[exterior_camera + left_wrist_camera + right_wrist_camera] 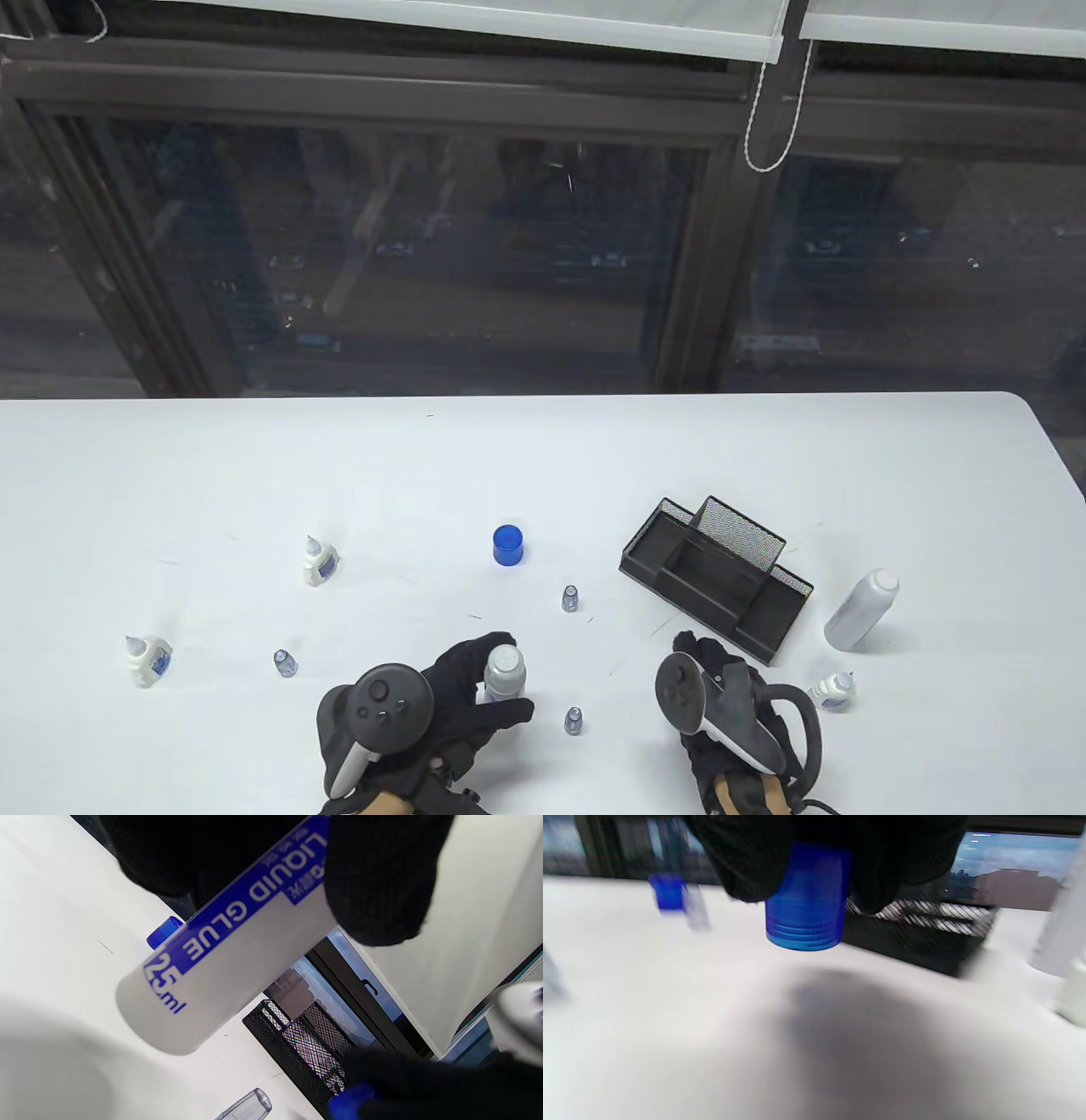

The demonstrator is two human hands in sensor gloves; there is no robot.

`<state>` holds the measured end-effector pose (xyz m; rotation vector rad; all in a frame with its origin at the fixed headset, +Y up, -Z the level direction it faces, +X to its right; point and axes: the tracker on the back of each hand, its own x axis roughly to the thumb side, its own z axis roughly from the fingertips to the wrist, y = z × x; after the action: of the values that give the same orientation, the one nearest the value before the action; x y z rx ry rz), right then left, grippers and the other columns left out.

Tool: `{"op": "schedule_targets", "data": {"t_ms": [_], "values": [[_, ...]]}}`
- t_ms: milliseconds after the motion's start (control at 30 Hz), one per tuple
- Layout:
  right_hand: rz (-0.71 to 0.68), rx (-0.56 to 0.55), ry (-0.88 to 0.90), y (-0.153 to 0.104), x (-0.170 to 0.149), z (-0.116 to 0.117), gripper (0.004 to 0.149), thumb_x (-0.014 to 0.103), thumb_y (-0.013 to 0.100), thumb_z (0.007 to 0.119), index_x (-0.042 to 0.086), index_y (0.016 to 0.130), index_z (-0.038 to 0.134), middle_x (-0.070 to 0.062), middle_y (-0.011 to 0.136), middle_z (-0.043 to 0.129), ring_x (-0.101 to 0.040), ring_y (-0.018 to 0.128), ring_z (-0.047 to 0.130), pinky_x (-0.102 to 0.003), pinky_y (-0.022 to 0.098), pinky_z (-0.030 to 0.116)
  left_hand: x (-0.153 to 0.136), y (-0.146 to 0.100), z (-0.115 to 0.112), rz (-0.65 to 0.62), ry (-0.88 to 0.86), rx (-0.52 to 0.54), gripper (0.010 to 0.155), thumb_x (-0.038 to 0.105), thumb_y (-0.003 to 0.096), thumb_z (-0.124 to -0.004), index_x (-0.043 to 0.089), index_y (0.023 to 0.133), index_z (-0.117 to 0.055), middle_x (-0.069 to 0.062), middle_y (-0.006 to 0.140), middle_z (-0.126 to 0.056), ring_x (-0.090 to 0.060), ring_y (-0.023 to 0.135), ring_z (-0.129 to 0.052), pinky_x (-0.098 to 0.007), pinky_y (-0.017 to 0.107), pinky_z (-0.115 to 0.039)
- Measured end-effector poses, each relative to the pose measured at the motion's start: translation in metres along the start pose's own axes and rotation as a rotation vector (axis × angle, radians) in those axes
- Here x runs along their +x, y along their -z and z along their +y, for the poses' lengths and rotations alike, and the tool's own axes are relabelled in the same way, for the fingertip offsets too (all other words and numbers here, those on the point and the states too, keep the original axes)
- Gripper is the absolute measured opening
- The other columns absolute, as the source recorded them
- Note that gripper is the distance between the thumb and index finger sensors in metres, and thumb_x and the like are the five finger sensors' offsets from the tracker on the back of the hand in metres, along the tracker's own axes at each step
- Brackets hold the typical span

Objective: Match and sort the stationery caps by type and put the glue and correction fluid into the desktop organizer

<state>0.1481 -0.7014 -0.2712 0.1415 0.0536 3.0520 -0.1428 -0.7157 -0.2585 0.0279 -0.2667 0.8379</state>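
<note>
My left hand (512, 675) grips a capless white liquid glue bottle (504, 669) near the table's front edge; the left wrist view shows its blue label (237, 955) and my fingers (377, 878) curled round it. To its right, my right hand (700, 654) pinches a blue cap (807, 899) a little above the table, open end down. The hand hides that cap in the table view. A second blue cap (507, 545) stands on the table farther back. The black mesh organizer (717, 577) sits just beyond my right hand.
A second white glue bottle (861, 609) stands right of the organizer. Small correction fluid bottles stand at the left (318, 560), far left (146, 660) and front right (831, 689). Clear small caps (570, 598) (285, 663) (573, 721) are scattered around my left hand.
</note>
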Motion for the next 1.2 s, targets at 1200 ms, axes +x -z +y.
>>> {"op": "schedule_targets", "data": {"t_ms": [1200], "values": [[-0.541,0.155,0.224,0.008,0.135,-0.073,0.068,0.034,0.053,0.078,0.019,0.114,0.050,-0.019,0.117,0.049,-0.042,0.102,0.064,-0.060,0.075,0.055,-0.003,0.002,-0.005,0.016,-0.017,-0.009,0.072,0.051,0.0420,-0.093,0.026,0.104,-0.066,-0.002,0.104,-0.082,-0.027,0.093,-0.092,-0.050,0.066,-0.079]]}}
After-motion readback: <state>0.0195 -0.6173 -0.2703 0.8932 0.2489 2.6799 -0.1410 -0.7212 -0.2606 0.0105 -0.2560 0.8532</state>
